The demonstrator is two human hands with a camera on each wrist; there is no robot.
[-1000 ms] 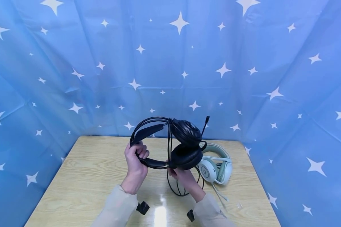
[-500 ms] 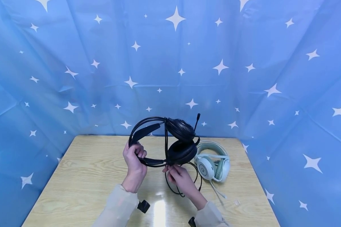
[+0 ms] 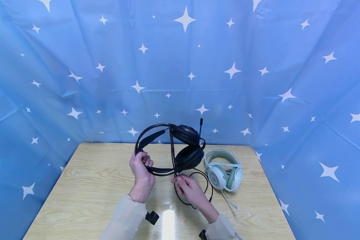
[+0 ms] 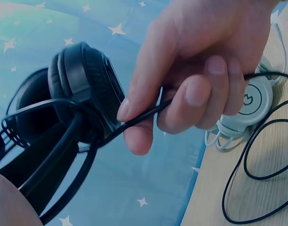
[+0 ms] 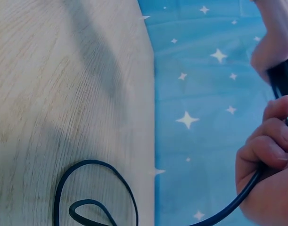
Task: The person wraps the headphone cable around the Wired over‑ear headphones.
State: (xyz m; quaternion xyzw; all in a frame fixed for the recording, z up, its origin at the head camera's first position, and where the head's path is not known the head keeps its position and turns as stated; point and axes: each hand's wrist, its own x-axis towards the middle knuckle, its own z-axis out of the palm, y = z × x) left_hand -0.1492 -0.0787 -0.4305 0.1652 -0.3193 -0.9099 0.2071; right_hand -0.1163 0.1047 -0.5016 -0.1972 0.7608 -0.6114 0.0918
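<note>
A black headset (image 3: 188,158) with a boom microphone (image 3: 201,122) is held above the table, ear cups toward the right. My left hand (image 3: 142,170) grips its headband from the left side. Strands of black cable (image 3: 172,146) run across the headset beside the ear cups. Below the lower cup, my right hand (image 3: 192,190) pinches the cable. In the left wrist view the right hand's thumb and index finger (image 4: 138,141) press on the cable, and the other fingers curl round it. The right wrist view shows the cable hanging from that hand.
A white and green headset (image 3: 217,178) lies on the wooden table (image 3: 87,186) to the right, its cable wound across it. Loops of black cable (image 4: 224,193) rest on the table beside it. A small clear piece (image 3: 250,213) lies further right. Behind hangs a blue star-patterned curtain (image 3: 168,66).
My right hand has come out from under the lower ear cup and now pinches the cable. The black headset's cups have swung slightly left, while the left hand keeps its grip.
</note>
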